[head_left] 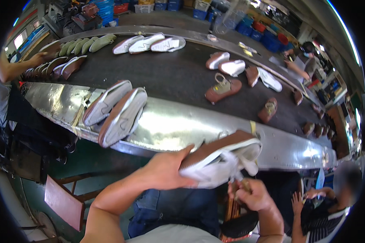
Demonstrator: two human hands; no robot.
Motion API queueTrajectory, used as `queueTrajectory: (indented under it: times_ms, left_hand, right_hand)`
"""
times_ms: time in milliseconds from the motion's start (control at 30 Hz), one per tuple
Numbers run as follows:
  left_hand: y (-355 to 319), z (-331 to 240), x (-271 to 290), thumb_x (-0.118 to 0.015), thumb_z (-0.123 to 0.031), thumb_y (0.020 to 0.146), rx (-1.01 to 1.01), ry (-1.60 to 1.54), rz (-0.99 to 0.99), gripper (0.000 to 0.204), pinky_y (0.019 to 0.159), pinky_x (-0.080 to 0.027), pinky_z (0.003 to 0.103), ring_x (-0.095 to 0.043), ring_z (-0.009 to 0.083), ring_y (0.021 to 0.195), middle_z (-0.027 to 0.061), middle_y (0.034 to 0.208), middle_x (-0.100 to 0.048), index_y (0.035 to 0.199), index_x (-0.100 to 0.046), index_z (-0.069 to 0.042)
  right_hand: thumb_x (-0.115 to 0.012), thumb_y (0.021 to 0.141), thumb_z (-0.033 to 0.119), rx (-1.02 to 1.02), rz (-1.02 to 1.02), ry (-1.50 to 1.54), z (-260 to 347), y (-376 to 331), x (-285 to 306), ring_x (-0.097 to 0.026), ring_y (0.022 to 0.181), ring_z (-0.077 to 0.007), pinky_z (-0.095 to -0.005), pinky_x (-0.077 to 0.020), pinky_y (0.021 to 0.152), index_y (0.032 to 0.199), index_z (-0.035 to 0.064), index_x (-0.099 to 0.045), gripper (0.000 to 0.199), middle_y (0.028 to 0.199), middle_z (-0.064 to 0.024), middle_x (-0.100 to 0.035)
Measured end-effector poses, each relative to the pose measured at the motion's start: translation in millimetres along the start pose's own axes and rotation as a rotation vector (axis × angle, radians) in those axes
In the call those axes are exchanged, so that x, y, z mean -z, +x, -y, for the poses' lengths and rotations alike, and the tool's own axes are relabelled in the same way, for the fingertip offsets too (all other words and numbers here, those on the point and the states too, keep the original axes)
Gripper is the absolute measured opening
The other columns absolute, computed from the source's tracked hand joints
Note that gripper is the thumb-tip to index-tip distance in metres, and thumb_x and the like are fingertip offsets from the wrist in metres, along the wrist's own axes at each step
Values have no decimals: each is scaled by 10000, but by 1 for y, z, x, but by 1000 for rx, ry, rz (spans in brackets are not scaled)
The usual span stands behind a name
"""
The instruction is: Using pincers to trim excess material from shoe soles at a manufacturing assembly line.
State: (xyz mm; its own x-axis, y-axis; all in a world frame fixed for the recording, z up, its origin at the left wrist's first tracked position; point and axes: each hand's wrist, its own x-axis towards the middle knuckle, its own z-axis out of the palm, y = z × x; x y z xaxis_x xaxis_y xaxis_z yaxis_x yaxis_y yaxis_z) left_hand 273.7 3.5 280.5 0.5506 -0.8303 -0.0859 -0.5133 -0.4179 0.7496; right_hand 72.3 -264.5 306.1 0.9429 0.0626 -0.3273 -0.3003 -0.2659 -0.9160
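My left hand (164, 170) is wrapped round the toe end of a brown and white shoe (215, 160), which lies tilted on its side above my lap. The shoe's brown band faces the belt, and its pale upper is turned toward me. Close to the open heel end, my right hand (253, 195) grips a small tool with a tan handle (245, 185). Its pale tip points up at the shoe; blur hides what kind of tool it is and whether it touches. Two similar shoes (125, 115) rest side by side on the metal ledge to the left.
Beyond the metal ledge (178, 123) runs a dark conveyor belt (162, 77) carrying white, brown and green shoes. A brown laced shoe (224, 90) sits mid-belt. People work at left, at far right and at lower right. A pink-topped stool (64, 200) stands at lower left.
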Motion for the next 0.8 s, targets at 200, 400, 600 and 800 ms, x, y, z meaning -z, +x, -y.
queueTrajectory:
  times_ms: [200, 400, 600, 800]
  left_hand:
    - [-154, 34, -166, -849, -539, 726, 266, -66, 224, 1070, 971, -531, 422, -669, 420, 1111, 285, 1217, -666, 1528, -388, -2]
    - [-188, 39, -264, -770, -555, 807, 40, 573, 216, 1072, 1171, -330, 529, -301, 506, 1464, 350, 1602, -211, 1513, -306, 104]
    - [-69, 6, -301, -802, -511, 795, 201, 250, 397, 1036, 1120, -416, 447, -482, 459, 1364, 341, 1483, -450, 1529, -332, 50]
    - [-57, 55, -301, -886, -204, 768, 295, -473, 353, 922, 1052, -464, 356, -591, 239, 1223, 136, 1342, -618, 1526, -394, -22]
  right_hand:
    - [-613, 1009, 195, -300, 207, 48, -128, -108, -102, -649, 828, -111, -285, -535, 771, 1250, 28, -641, 294, 992, -45, -710]
    - [-565, 1013, 126, -289, 52, 290, -242, -193, -168, -641, 788, -113, -296, -566, 725, 1305, 17, -603, 314, 1046, -53, -687]
    - [-545, 1022, 106, -209, -322, 573, -251, -230, -189, -615, 804, -118, -277, -549, 713, 1315, -28, -574, 323, 1067, -90, -680]
    - [-552, 1010, 97, -277, -277, 352, -233, -234, -194, -610, 758, -111, -273, -533, 694, 1262, -3, -598, 274, 1025, -70, -683]
